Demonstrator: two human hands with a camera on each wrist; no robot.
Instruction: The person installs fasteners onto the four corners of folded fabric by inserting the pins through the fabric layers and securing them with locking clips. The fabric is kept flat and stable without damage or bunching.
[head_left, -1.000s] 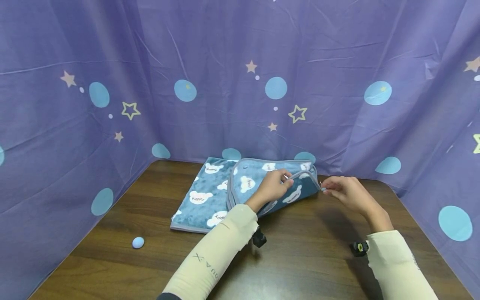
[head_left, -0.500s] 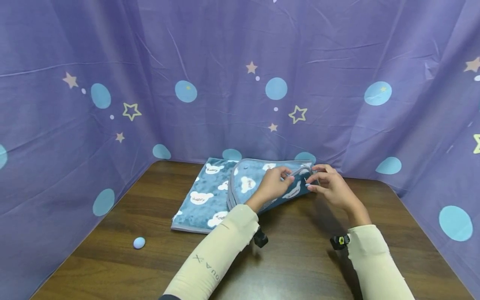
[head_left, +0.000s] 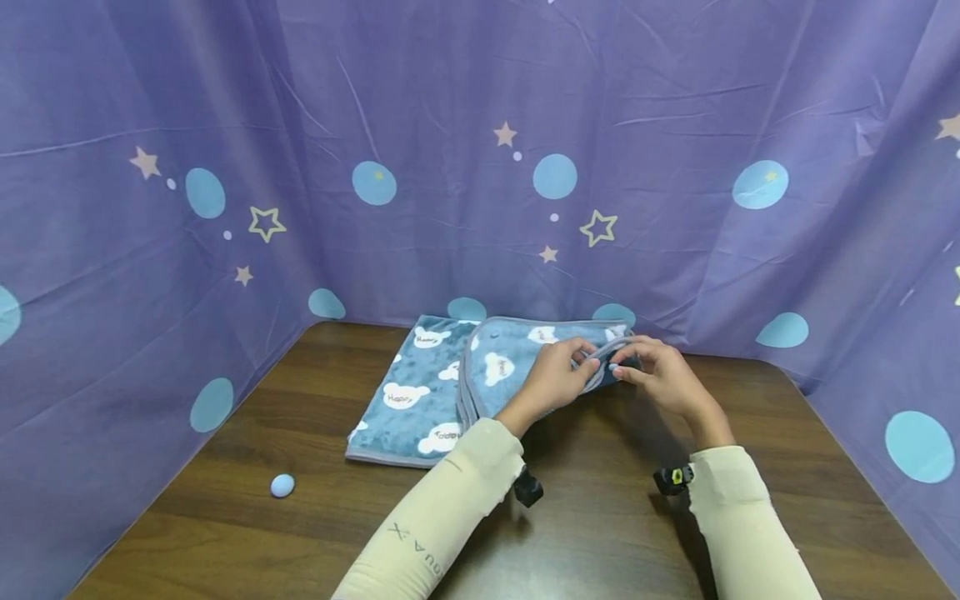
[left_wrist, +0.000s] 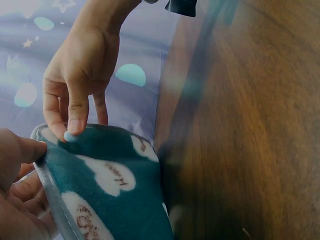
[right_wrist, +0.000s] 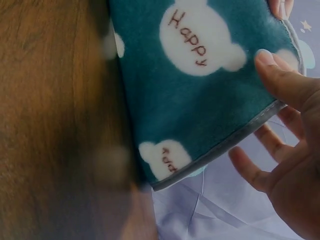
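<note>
A folded blue blanket (head_left: pixel 497 354) with white bear prints and a grey hem lies at the back of the table. My left hand (head_left: pixel 558 371) pinches the hem of its raised right part. My right hand (head_left: pixel 663 375) pinches a small light-blue round-headed pin (left_wrist: pixel 70 136) between thumb and finger, at the inner side of the lifted corner. In the left wrist view, the pin's shaft is hidden. Fingers of the right hand (right_wrist: pixel 290 130) lie behind the hem in the right wrist view, with the thumb in front.
A second small light-blue oval piece (head_left: pixel 282 485) lies on the brown wooden table (head_left: pixel 217 533) at the left. A purple curtain (head_left: pixel 450 242) with stars and dots hangs behind and along both sides.
My right hand has moved left with the pin, from beside the blanket to its raised corner. The hem between the hands now curves up more. My left hand has shifted only slightly.
</note>
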